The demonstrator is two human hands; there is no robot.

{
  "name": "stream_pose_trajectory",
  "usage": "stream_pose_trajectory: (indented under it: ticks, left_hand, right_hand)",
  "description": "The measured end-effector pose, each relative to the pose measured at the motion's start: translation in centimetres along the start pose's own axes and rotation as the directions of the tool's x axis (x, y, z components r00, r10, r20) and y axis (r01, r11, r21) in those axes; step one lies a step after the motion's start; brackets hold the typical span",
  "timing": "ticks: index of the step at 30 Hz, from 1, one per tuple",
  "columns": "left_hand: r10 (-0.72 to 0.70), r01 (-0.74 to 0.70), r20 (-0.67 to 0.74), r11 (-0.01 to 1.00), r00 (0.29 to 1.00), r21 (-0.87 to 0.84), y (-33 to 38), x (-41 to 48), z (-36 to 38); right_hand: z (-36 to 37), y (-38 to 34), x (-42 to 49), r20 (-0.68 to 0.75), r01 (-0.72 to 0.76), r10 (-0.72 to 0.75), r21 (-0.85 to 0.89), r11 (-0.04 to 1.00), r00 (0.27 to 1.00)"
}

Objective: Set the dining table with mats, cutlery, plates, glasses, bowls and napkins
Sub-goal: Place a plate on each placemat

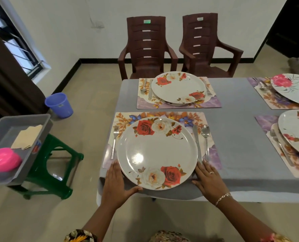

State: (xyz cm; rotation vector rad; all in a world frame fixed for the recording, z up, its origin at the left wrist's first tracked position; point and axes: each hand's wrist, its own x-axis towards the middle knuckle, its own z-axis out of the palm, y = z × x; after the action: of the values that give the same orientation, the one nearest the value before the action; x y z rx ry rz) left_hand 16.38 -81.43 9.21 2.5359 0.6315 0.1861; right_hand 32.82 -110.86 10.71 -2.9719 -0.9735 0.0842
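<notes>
A large white plate with red and white roses (155, 152) lies on the near floral mat (162, 115). My left hand (114, 180) rests flat at the plate's left rim, thumb under the near edge. My right hand (209, 179) rests flat at its right rim. A fork (114, 141) lies left of the plate; a knife (196, 142) and a spoon (206, 137) lie to its right. A second rose plate (178, 87) sits on the far mat (213, 102) with cutlery beside it.
Two more set places with plates (295, 89) (295, 131) are at the right. A grey tray (45, 123) on a green stool (58, 165) at the left holds napkins (26, 137) and pink bowls (3, 159). A blue bucket (58, 104) and two brown chairs (147, 48) stand beyond.
</notes>
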Motion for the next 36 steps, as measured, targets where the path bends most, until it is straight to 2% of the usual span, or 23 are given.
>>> stream_pose_trajectory:
  ticks: [7, 16, 36]
  left_hand:
    - [-0.059, 0.051, 0.066, 0.992, 0.996, 0.117, 0.8, -0.2, -0.7]
    - [-0.03, 0.016, 0.065, 0.976, 0.997, 0.217, 0.7, -0.5, -1.1]
    - [0.008, -0.016, 0.041, 0.979, 0.999, 0.204, 0.2, -2.4, -0.1]
  right_hand:
    - [0.7, -0.8, -0.1, 0.095, -0.008, 0.009, -0.01, 1.0, 0.995]
    - [0.7, -0.8, -0.7, 0.085, -0.032, 0.034, -0.022, 0.999, 0.996]
    - [1.0, -0.7, -3.1, 0.116, -0.048, 0.046, 0.015, 0.999, 0.992]
